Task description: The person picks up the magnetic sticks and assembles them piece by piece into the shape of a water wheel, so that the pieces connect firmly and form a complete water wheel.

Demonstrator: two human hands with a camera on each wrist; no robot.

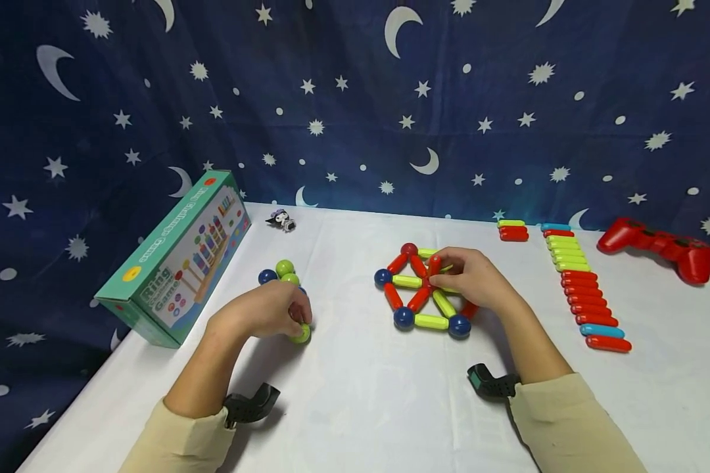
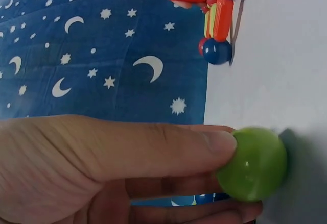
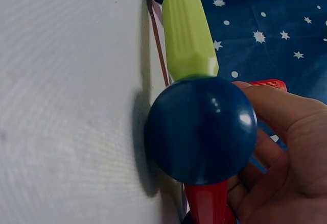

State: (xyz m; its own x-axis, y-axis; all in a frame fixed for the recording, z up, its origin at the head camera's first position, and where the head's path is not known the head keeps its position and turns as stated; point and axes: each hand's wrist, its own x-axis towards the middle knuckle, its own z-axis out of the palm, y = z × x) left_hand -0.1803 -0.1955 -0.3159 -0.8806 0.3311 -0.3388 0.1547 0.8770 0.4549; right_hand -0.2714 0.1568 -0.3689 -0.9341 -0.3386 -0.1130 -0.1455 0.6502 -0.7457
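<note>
My left hand [image 1: 269, 312] pinches a green ball [image 2: 255, 164] between thumb and fingers, low over the white table. Just beyond it lie several more green and blue balls [image 1: 284, 267], partly hidden by the hand. With my right hand [image 1: 476, 279] I grip a red stick [image 1: 434, 264] that stands up from the middle of a flat six-sided frame. Red and lime sticks [image 1: 431, 321] make up the frame, with blue balls [image 1: 403, 318] and a red ball [image 1: 409, 249] at its corners. The right hand covers the frame's right side. In the right wrist view a blue corner ball [image 3: 202, 130] looms large.
A green toy box [image 1: 177, 256] stands at the left, with a small figurine [image 1: 281, 220] near it. Along the right side run a column of red, lime and blue sticks [image 1: 582, 292] and a shorter group [image 1: 513, 233]. A red game controller [image 1: 657, 248] lies at the far right.
</note>
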